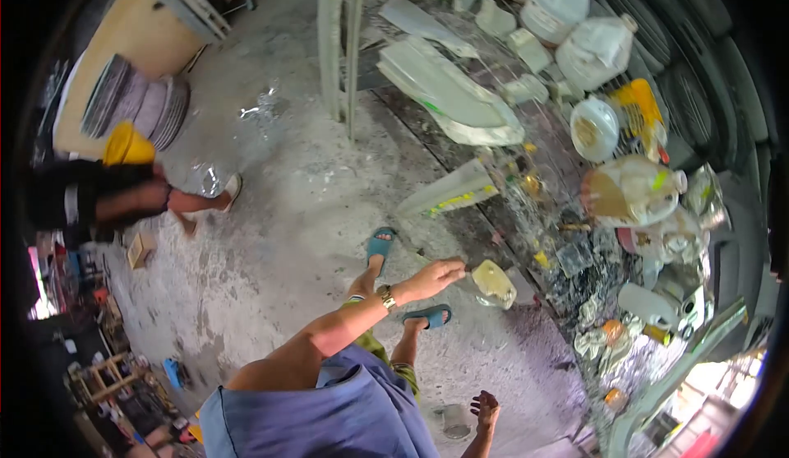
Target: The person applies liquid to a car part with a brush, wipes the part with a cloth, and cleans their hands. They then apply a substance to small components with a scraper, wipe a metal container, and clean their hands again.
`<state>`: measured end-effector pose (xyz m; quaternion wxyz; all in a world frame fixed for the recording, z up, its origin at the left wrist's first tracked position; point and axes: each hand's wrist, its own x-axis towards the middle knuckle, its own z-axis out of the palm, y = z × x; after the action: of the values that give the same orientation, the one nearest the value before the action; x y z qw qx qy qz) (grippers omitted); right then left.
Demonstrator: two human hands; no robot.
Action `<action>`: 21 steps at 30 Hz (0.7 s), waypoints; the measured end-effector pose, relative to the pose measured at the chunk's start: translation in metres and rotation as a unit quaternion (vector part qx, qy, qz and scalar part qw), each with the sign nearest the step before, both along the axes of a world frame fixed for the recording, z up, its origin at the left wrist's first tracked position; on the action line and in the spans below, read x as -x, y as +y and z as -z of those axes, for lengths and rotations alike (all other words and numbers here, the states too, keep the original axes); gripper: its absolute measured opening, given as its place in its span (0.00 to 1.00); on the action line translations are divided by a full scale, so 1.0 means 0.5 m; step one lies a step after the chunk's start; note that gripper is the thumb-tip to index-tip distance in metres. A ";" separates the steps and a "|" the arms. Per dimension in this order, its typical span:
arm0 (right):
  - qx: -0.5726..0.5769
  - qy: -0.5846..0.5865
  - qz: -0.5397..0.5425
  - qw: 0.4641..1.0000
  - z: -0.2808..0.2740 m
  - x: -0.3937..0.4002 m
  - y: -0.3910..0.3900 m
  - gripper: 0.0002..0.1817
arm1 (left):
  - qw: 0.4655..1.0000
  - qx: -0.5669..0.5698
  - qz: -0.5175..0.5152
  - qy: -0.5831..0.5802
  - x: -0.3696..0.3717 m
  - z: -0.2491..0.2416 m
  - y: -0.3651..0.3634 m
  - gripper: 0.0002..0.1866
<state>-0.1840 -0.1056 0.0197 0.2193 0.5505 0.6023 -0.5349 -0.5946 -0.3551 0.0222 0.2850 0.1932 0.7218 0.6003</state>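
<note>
Toward four o'clock, the left hand (436, 279) pinches a tub (494, 284) in its fingers, seemingly light, flexible, best gripped by the rim. At five, the right hand (486, 409) hangs, fingers loosely curled.

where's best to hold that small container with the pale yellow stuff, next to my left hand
Probably by the outer wall of the container, below its rim, coming from the side where the left hand already is. Its upper side faces the camera and shows the pale yellow stuff, so a side grip should stay clear of that.
</note>
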 end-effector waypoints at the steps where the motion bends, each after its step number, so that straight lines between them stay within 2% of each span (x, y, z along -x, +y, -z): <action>1: 0.014 -0.021 0.013 1.000 -0.001 0.012 -0.002 0.21 | 1.000 -0.014 0.008 -0.005 0.004 -0.030 -0.026 0.12; 2: 0.014 -0.018 0.003 1.000 0.000 0.027 -0.004 0.21 | 0.999 -0.030 0.017 -0.009 0.011 -0.057 -0.050 0.12; 4: 0.021 -0.085 0.022 0.996 -0.002 0.061 -0.016 0.21 | 0.999 -0.042 0.004 0.016 0.037 -0.108 -0.103 0.13; 6: 0.008 -0.082 0.013 0.997 -0.015 0.099 -0.030 0.20 | 1.000 0.001 0.001 0.005 0.072 -0.165 -0.158 0.12; 7: 0.013 -0.079 0.007 0.997 -0.015 0.120 -0.036 0.19 | 0.999 -0.034 -0.016 0.008 0.089 -0.154 -0.179 0.11; 10: 0.007 -0.053 -0.001 0.999 -0.023 0.208 -0.061 0.18 | 0.998 -0.032 -0.057 -0.008 0.147 -0.159 -0.245 0.11; 14: -0.013 0.033 -0.043 0.998 -0.035 0.329 -0.101 0.20 | 0.987 -0.067 -0.114 -0.091 0.222 -0.089 -0.302 0.12; 16: -0.013 0.102 -0.088 0.991 -0.053 0.379 -0.129 0.20 | 0.986 -0.083 -0.109 -0.096 0.260 -0.085 -0.321 0.12; 18: -0.013 0.105 -0.089 0.990 -0.064 0.420 -0.155 0.19 | 0.990 -0.031 -0.103 -0.091 0.299 -0.043 -0.336 0.12; 21: 0.018 0.083 -0.127 0.988 -0.055 0.456 -0.171 0.16 | 0.990 -0.022 -0.108 -0.085 0.359 -0.029 -0.342 0.12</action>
<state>-0.4119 -0.1912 0.0470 0.2449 0.4192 0.6738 -0.5570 -0.7741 -0.5262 0.0367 0.2750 0.0688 0.6978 0.6578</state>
